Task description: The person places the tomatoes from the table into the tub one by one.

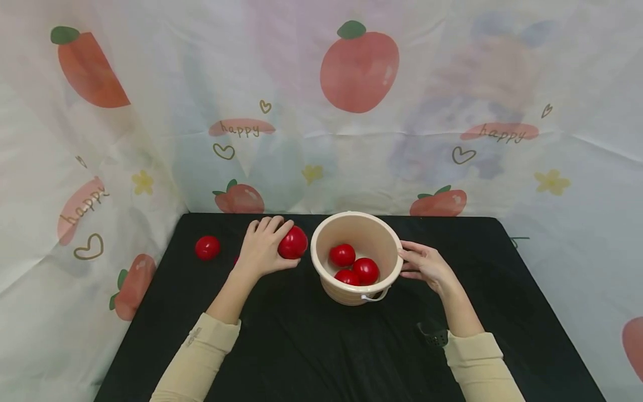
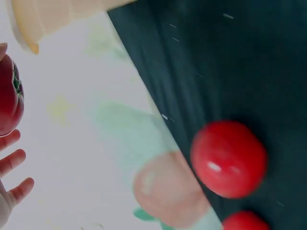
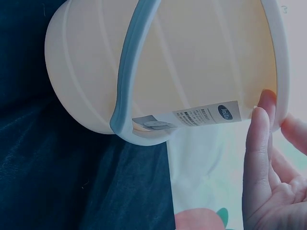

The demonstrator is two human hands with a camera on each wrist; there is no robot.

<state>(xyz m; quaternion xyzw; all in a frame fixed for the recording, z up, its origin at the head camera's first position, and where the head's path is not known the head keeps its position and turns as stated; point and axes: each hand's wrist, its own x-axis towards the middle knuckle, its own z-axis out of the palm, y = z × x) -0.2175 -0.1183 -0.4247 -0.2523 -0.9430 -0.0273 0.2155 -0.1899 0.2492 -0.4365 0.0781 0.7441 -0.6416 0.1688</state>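
Note:
My left hand [image 1: 268, 243] grips a red tomato [image 1: 294, 243] just left of the cream bucket [image 1: 321, 237], a little above the black table [image 1: 301, 346]. In the left wrist view that tomato [image 2: 8, 98] sits at the left edge above my fingers [image 2: 12, 163]. Three red tomatoes [image 1: 354, 265] lie inside the bucket. My right hand [image 1: 413, 260] rests with straight fingers against the bucket's right side near the rim; the right wrist view shows the fingertips [image 3: 256, 153] on the bucket wall [image 3: 192, 62] beside its grey handle [image 3: 125, 76].
One loose tomato [image 1: 207, 247] lies on the table to the far left, seen close in the left wrist view [image 2: 229, 158] with a second tomato [image 2: 244, 221] partly cut off. A fruit-print cloth [image 1: 351, 111] walls the table at the back and sides.

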